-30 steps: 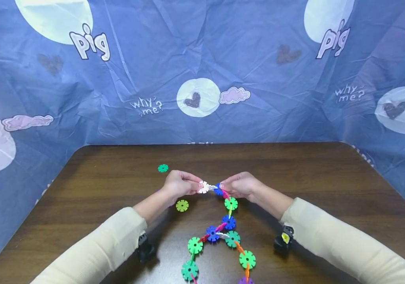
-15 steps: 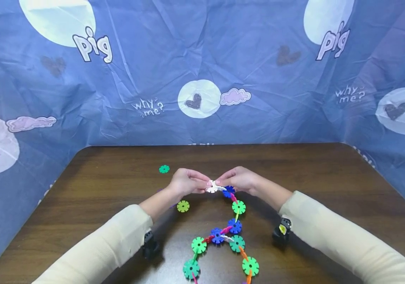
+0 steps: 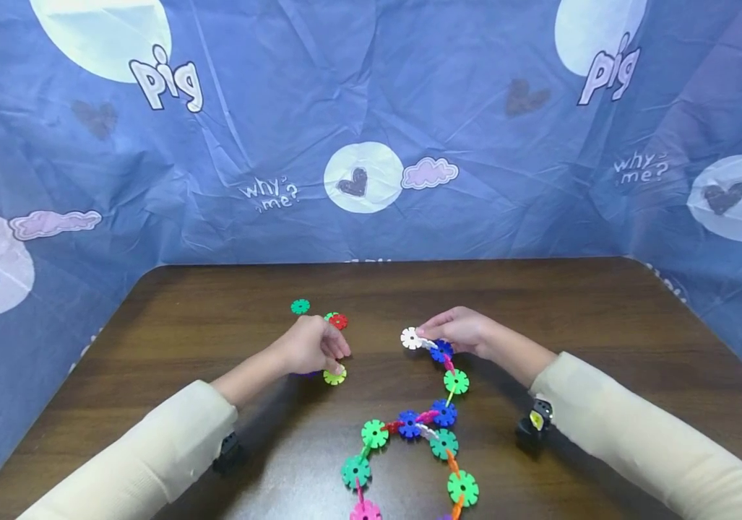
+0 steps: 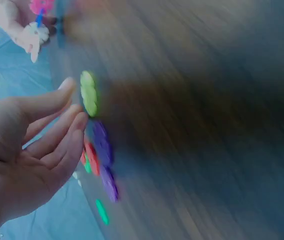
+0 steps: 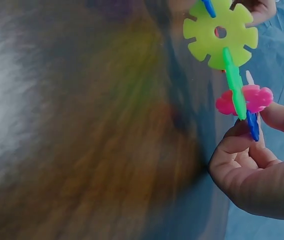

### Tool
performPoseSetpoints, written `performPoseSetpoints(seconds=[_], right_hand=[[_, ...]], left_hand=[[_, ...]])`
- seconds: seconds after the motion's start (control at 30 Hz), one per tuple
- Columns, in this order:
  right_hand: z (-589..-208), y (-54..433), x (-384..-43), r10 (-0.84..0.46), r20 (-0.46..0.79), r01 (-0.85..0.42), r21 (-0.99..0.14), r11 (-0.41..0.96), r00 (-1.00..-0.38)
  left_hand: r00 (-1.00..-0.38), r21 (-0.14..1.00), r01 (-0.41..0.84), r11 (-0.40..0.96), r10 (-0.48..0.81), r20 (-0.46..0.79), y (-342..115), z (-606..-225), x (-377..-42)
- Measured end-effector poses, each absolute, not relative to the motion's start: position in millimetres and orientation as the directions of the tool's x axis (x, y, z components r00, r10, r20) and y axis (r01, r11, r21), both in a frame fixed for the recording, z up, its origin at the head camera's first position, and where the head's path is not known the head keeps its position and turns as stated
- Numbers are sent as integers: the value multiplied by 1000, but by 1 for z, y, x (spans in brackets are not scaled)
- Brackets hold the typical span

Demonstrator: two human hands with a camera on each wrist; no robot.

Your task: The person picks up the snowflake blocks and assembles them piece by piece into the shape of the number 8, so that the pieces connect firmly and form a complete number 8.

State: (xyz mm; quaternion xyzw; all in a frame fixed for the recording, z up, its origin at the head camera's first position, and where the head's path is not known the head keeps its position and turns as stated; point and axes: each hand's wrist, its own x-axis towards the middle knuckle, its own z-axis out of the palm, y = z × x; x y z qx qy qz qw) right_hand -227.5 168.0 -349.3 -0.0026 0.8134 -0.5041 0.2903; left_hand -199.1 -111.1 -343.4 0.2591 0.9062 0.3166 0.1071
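Observation:
My right hand [image 3: 460,332] pinches the far end of a chain of notched plastic discs, by a white disc [image 3: 411,338] and a blue disc [image 3: 441,352]. In the right wrist view, a yellow-green disc [image 5: 197,37], a green one [image 5: 234,82] and a pink one [image 5: 259,97] of the chain stand above the fingers. My left hand [image 3: 312,347] is over the loose discs at the left, holding nothing. Its thumb and fingertips come close to a yellow-green disc [image 4: 88,93], with purple discs [image 4: 102,142] just beyond in the left wrist view.
A red disc [image 3: 339,322] and a teal disc [image 3: 300,307] lie past the left hand. The chain runs toward the table's near side, splitting into two branches at a blue disc [image 3: 410,425]. A patterned blue cloth [image 3: 371,108] hangs behind the brown table [image 3: 540,289].
My left hand has let go of the white disc and moved left and down to the loose discs. My right hand has shifted slightly right with the chain end.

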Motion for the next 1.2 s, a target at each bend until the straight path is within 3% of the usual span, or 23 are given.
performPoseSetpoints(seconds=[0.13, 0.27, 0.43, 0.9, 1.2], right_hand=[[-351, 173, -226, -299, -470, 289, -823, 489, -831], [-351, 175, -224, -287, -471, 294, -820, 492, -834], [-351, 177, -222, -274, -467, 289, -814, 504, -840], [-352, 170, -219, -230, -461, 304, -813, 496, -857], [-349, 165, -218, -220, -439, 297, -828, 476, -871]], left_hand=[[-784, 513, 541, 666, 621, 21, -119, -345, -196], [-780, 478, 556, 680, 625, 19, -119, -345, -194], [-805, 525, 505, 686, 593, -1, -113, -342, -194], [-863, 651, 458, 606, 478, 163, -69, -349, -205], [-824, 574, 553, 605, 499, 268, -47, -349, -206]])
